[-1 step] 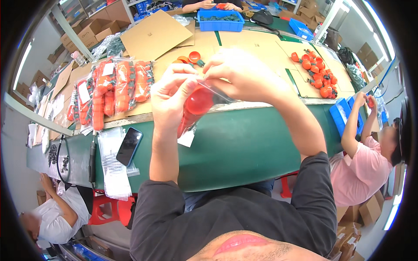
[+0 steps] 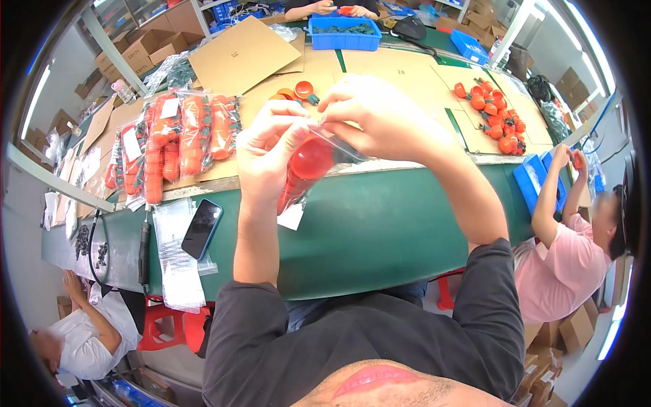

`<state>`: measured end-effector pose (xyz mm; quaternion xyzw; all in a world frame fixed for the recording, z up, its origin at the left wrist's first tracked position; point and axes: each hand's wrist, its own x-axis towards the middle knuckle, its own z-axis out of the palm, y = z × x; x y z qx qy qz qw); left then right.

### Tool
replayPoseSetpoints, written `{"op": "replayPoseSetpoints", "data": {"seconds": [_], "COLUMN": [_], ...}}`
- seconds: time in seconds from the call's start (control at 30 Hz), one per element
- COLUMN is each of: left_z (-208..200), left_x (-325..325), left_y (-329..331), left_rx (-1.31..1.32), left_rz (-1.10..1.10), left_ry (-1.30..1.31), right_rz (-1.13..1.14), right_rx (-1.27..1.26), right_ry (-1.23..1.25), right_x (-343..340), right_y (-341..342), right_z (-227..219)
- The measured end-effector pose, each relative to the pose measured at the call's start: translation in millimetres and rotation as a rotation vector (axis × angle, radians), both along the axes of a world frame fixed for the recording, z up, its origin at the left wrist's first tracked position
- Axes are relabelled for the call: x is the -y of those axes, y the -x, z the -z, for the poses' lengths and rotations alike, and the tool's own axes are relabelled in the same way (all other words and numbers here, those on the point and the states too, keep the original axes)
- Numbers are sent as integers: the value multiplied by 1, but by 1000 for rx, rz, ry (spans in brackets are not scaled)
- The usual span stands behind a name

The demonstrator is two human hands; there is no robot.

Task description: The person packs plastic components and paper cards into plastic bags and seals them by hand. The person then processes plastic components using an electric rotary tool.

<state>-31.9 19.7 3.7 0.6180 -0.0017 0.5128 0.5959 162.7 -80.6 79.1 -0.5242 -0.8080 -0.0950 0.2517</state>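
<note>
Clearly, a long green-topped worktable (image 2: 386,224) is spanning the view. A heap of clear plastic bags filled with orange-red rounded pieces (image 2: 193,139) is lying on its left side, bearing white paper labels whose print is too small to read. Behind, a flat tan cardboard sheet (image 2: 254,47) is showing a small, illegible dark mark. The bare right hand (image 2: 363,112) is curling inward, thumb and fingertips pinching the top of a clear plastic bag of stacked red round cups (image 2: 312,159). The bare left hand (image 2: 268,149) is gripping its left edge, fingers bent, thumb pressing. Above the table, this bag is slanting, its long axis running from upper right to lower left, its mouth pointing up. A white rectangular label (image 2: 291,217) is sticking out near its lower end, any writing indistinct.
</note>
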Motion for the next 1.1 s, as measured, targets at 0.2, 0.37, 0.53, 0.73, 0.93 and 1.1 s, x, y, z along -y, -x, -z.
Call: {"op": "replayPoseSetpoints", "data": {"seconds": [0.2, 0.37, 0.53, 0.73, 0.93, 1.1], "left_z": [0, 6, 4, 19, 29, 26], "left_x": [2, -4, 16, 22, 11, 12], "left_y": [-2, -15, -28, -40, -59, -60], "left_rx": [1, 26, -86, -237, -466, -427], "left_rz": [70, -62, -148, -141, -50, -75], "left_ry": [20, -14, 35, -70, -289, -61], "right_rz": [-66, -150, -100, -1, -12, -32], "right_rx": [149, -172, -258, -300, -407, -516], "right_ry": [-43, 52, -64, -120, -107, -81], "right_x": [-7, 5, 22, 38, 38, 30], "right_y": [-1, -28, -23, -33, -61, -69], "right_z": [2, -1, 34, 58, 70, 64]}}
